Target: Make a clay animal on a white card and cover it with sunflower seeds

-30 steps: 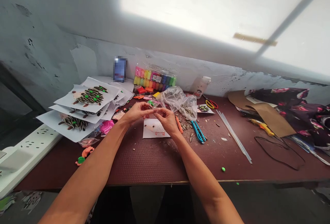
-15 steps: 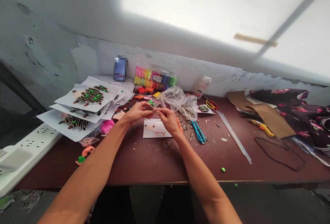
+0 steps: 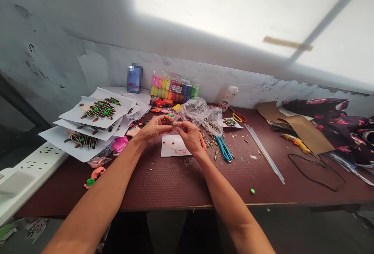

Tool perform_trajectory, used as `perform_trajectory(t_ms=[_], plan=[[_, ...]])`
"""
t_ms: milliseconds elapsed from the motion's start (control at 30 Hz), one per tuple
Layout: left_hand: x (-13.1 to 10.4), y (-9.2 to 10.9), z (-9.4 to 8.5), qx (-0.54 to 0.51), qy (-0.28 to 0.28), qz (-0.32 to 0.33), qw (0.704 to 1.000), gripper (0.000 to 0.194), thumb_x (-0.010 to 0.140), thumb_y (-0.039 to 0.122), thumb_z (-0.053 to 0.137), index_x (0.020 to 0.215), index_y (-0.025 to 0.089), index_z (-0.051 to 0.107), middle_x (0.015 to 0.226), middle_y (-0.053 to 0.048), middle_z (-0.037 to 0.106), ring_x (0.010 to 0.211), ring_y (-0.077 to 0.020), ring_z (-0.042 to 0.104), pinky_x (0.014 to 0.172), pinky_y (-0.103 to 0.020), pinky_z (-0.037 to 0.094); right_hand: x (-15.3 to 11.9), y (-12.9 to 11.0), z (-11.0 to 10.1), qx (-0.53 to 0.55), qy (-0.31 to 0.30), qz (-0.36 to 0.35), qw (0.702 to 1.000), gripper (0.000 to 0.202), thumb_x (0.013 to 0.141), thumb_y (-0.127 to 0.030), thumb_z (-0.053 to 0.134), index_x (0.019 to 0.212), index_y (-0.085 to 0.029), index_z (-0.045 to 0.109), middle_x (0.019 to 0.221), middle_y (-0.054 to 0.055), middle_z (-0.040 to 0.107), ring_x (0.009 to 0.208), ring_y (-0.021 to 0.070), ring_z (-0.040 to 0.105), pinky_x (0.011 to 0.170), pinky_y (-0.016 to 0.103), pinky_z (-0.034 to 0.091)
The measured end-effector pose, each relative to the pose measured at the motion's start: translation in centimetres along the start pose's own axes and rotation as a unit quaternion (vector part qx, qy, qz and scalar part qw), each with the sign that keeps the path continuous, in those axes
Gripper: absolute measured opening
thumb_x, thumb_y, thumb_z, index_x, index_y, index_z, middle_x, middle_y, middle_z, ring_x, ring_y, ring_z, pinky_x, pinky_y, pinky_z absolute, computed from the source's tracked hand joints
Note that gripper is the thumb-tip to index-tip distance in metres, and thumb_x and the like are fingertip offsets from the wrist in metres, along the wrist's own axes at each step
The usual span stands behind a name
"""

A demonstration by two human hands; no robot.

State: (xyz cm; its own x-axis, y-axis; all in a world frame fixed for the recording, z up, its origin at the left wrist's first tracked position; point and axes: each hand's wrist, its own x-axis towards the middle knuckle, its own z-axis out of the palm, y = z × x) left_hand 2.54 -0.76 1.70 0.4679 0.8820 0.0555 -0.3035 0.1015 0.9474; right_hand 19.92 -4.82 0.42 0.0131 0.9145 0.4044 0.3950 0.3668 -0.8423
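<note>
Fingertips of my left hand [image 3: 154,130] and my right hand [image 3: 189,136] meet in a pinch above the table. Something small and brownish lies between them, too tiny and hidden to name. Just under the hands is a white card [image 3: 166,152] with a hedgehog-like animal drawn on it: a pale body, dark eye and orange-red legs. My right hand and wrist cover its right part. Striped sunflower seeds [image 3: 210,141] lie scattered to the right, by a clear plastic bag [image 3: 214,119]. A blue utility knife [image 3: 224,149] rests near the seeds.
Sheets with seed-covered hedgehogs [image 3: 101,110] are stacked left, beside a white power strip [image 3: 32,172]. Coloured clay packs [image 3: 175,88], a phone [image 3: 134,78] and a white bottle [image 3: 229,97] stand at the back. Right are scissors [image 3: 240,117], glue sticks [image 3: 265,154] and a glue gun [image 3: 298,143].
Both hands stay together, their fingertips shifting only slightly around the small piece. The whole view has moved a little; the things on the table lie as before.
</note>
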Motion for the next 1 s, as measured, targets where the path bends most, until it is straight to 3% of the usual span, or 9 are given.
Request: perform_trajectory(t_ms=[167,367,667,833,1000], plan=[[-0.32,0.59,-0.05,0.072,-0.044,-0.041,0.996,0.038,0.064,0.042,0.091,0.083,0.014,0.075,0.076,-0.005,0.071,0.065,-0.0128,0.061,0.066,-0.027,0.050,-0.11,-0.63,-0.16,-0.018,0.009,-0.043,0.999,0.009,0.086,-0.026,0.072,0.089,-0.025,0.080,0.095,0.004,0.066,0.086,0.0160,0.060,0.075,0.027,0.049],[-0.25,0.55,0.18,0.086,-0.010,-0.043,0.995,0.042,0.058,0.046,0.093,0.081,0.014,0.078,0.072,-0.007,0.073,0.064,-0.0155,0.064,0.064,-0.029,0.053,-0.09,-0.79,-0.12,-0.018,0.008,-0.021,1.000,0.010,0.084,-0.021,0.069,0.083,-0.024,0.078,0.091,0.002,0.064,0.072,0.0129,0.055,0.071,0.027,0.047],[-0.02,0.31,0.24,0.064,0.019,-0.028,0.997,0.048,0.048,0.046,0.097,0.077,0.014,0.077,0.067,-0.004,0.071,0.057,-0.0144,0.063,0.062,-0.031,0.056,-0.25,-0.94,0.58,-0.008,0.044,-0.045,0.998,0.010,0.082,-0.022,0.063,0.081,-0.021,0.073,0.094,0.004,0.063,0.075,0.0139,0.058,0.071,0.028,0.049],[-0.24,0.64,0.39,0.042,0.031,-0.032,0.998,0.054,0.050,0.043,0.097,0.090,0.013,0.076,0.071,-0.004,0.072,0.056,-0.0132,0.063,0.062,-0.030,0.056,0.14,-0.36,0.51,0.079,0.022,0.008,0.997,0.013,0.079,-0.033,0.069,0.077,-0.020,0.072,0.106,0.008,0.067,0.099,0.0196,0.063,0.085,0.031,0.052],[-0.27,0.91,-0.04,0.017,0.046,-0.005,0.999,0.051,0.058,0.036,0.094,0.098,0.013,0.074,0.076,-0.002,0.072,0.057,-0.0112,0.063,0.061,-0.028,0.055,0.65,-0.29,0.01,0.222,-0.015,0.062,0.973,0.026,0.075,-0.046,0.076,0.078,-0.021,0.074,0.114,0.008,0.072,0.112,0.0230,0.064,0.097,0.035,0.049]])
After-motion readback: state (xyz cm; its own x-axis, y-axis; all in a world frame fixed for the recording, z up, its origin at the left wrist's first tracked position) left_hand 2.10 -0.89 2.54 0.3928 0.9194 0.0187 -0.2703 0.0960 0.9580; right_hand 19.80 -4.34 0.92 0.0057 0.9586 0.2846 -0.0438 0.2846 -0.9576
